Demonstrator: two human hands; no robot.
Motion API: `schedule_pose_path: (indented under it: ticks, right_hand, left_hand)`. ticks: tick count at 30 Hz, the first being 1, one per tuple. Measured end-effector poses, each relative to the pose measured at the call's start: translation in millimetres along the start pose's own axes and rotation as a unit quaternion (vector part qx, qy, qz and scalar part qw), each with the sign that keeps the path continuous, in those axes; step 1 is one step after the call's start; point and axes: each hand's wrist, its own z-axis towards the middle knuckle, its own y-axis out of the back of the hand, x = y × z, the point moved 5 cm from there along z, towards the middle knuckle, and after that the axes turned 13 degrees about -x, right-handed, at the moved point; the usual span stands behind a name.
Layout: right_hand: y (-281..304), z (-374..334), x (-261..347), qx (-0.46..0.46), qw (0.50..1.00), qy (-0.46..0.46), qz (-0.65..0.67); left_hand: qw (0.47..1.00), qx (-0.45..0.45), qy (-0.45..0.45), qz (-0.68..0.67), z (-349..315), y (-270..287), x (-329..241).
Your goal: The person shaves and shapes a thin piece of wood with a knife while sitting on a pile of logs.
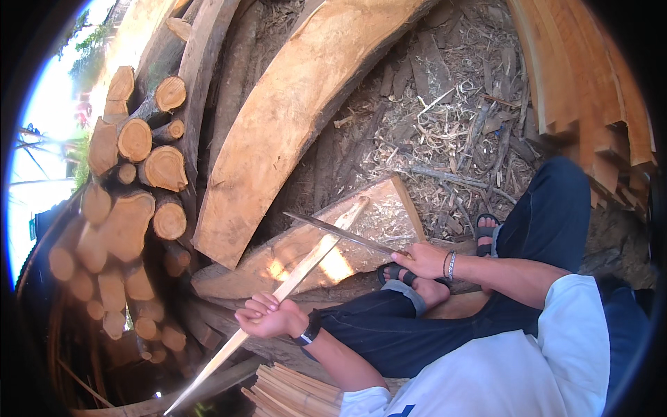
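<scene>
My left hand (267, 316), with a dark band at its wrist, is closed around a long, pale wooden stick (302, 270). The stick slants from the lower left, where it tapers to a point, up to its far end on a flat slab of wood (243, 276). In my right hand (417, 262) is the handle of a long-bladed knife (351, 240), mostly hidden by the fingers. Its blade crosses the stick near the far end and appears to touch it. Freshly cut, lighter wood shows on the stick beside the blade.
Stacked round logs (165, 167) stand at the left. A broad curved plank (292, 115) lies beyond the slab. Wood shavings (431, 135) and bark litter the ground. Curved boards (577, 69) are piled at the far right. Thin cut sticks (295, 393) lie bundled near my left forearm.
</scene>
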Motion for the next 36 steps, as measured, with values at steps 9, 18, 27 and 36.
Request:
schedule_pose_path:
  ticks: [9, 18, 27, 36]
  right_hand:
    - [9.2, 4.9, -28.2, -0.036, 0.994, -0.093, -0.042]
    - [11.9, 14.3, -32.7, -0.031, 0.995, -0.076, -0.058]
    - [11.2, 6.9, -17.4, -0.022, 0.998, -0.029, -0.043]
    - [11.0, 3.5, -16.3, -0.004, 0.998, -0.043, -0.039]
  left_hand:
    - [1.000, -0.028, 0.005, -0.006, 3.5, 1.7, 2.6]
    - [0.999, -0.054, 0.007, -0.007, 3.0, 0.6, 3.3]
    - [0.995, -0.095, -0.004, 0.003, 1.1, -1.0, 0.1]
    - [0.998, -0.060, -0.003, -0.002, 5.2, 2.1, 1.3]
